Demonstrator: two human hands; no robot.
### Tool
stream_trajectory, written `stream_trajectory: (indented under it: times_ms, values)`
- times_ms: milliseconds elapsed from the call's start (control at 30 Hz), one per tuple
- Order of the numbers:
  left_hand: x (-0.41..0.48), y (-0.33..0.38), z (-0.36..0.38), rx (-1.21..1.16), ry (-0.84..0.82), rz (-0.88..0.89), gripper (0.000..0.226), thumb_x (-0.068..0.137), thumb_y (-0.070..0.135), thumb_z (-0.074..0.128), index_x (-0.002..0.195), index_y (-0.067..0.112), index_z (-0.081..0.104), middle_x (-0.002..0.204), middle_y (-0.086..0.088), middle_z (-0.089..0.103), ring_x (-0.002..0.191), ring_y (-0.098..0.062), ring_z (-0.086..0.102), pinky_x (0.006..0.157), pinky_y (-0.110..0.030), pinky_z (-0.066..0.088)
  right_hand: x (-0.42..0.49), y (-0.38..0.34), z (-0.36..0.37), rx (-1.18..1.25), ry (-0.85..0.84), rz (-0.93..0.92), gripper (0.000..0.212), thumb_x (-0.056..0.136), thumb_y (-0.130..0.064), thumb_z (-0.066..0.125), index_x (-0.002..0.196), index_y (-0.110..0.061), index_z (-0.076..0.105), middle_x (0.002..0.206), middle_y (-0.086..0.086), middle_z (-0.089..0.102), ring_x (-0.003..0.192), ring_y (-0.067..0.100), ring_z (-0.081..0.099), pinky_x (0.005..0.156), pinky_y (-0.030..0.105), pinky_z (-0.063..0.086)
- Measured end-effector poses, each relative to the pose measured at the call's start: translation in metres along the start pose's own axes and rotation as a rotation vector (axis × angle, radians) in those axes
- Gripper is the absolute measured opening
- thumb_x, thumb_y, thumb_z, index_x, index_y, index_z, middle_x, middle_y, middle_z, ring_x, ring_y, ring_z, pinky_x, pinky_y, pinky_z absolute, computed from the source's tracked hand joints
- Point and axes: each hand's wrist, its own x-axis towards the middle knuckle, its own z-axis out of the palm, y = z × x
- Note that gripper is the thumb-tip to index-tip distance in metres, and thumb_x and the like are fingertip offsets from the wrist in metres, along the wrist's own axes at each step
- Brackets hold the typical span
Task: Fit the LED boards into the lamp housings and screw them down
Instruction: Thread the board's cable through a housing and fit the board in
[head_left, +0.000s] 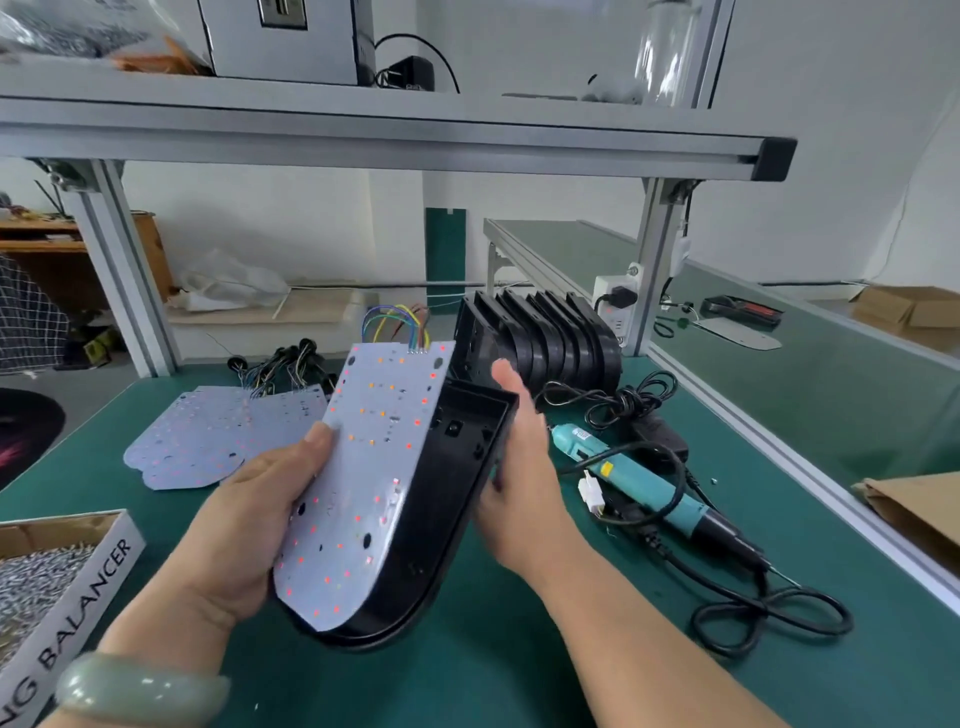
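1. LED board (363, 483): thin, flat, white, rounded at the near end; dotted with small red and orange LEDs; coloured wires loop off its far straight edge.
2. Lamp housing (457, 525): matt black moulded plastic; shallow tray of the same rounded outline.
3. Left hand (260, 514) grips the board's left edge, thumb on its face; right hand (519, 467) grips the housing's right wall.
4. Both held above the green desk (467, 686), between the hands; board tilted, its right edge down inside the housing.
5. Far right: black spare housings (545, 338) stacked on edge; right: teal screwdriver (639, 483) lying flat.

Plain white walls (857, 130) enclose the room. An aluminium shelf (363, 135) spans a green-topped workbench (363, 686). A wooden desk (41, 244) stands left.
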Motion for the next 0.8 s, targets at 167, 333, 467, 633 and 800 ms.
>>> stream_trajectory:
  times_ms: [167, 333, 467, 633, 800]
  values:
    - [0.000, -0.003, 0.002, -0.094, -0.017, -0.041, 0.043, 0.073, 0.046, 0.053, 0.071, 0.011, 0.078, 0.069, -0.012, 0.071, 0.050, -0.021, 0.066, 0.045, -0.024, 0.053, 0.002, 0.006, 0.004, 0.211, -0.108, 0.135, 0.028, 0.088, 0.014, 0.049, 0.098, -0.004, 0.068, 0.092, -0.001, 0.071, 0.084, 0.000, 0.062, 0.077, 0.018, 0.051]
    - [0.000, 0.002, -0.002, -0.220, 0.056, 0.011, 0.041, 0.073, 0.045, 0.054, 0.080, 0.012, 0.077, 0.071, -0.005, 0.072, 0.054, -0.015, 0.068, 0.047, -0.021, 0.054, 0.008, 0.016, 0.000, -0.086, -0.073, 0.184, 0.051, 0.096, -0.005, 0.042, 0.056, -0.037, 0.041, 0.057, -0.018, 0.046, 0.060, -0.011, 0.049, 0.056, 0.011, 0.034]
    - [0.003, -0.003, 0.000, -0.107, 0.054, -0.076, 0.042, 0.067, 0.045, 0.056, 0.073, 0.010, 0.078, 0.074, -0.009, 0.073, 0.052, -0.019, 0.067, 0.045, -0.023, 0.053, 0.003, 0.028, -0.002, -0.090, -0.100, 0.275, 0.059, 0.092, 0.000, 0.039, 0.045, -0.035, 0.043, 0.047, -0.016, 0.040, 0.050, -0.004, 0.043, 0.050, 0.007, 0.033]
    - [0.002, -0.004, 0.005, -0.115, 0.045, -0.056, 0.040, 0.083, 0.040, 0.051, 0.065, 0.016, 0.079, 0.069, -0.004, 0.073, 0.053, -0.014, 0.068, 0.042, -0.021, 0.051, 0.017, 0.010, -0.020, 0.449, 0.085, 0.467, 0.025, 0.100, -0.024, 0.044, 0.111, -0.023, 0.066, 0.115, -0.015, 0.065, 0.104, -0.011, 0.055, 0.090, 0.018, 0.038]
    - [-0.001, -0.003, 0.010, -0.071, 0.041, -0.028, 0.047, 0.090, 0.038, 0.047, 0.060, 0.017, 0.077, 0.062, -0.002, 0.072, 0.048, -0.013, 0.066, 0.040, -0.017, 0.047, 0.050, -0.036, -0.051, 0.036, -0.114, 0.135, 0.018, 0.093, -0.036, 0.056, 0.100, -0.023, 0.066, 0.090, -0.013, 0.060, 0.077, 0.001, 0.050, 0.078, 0.024, 0.044]
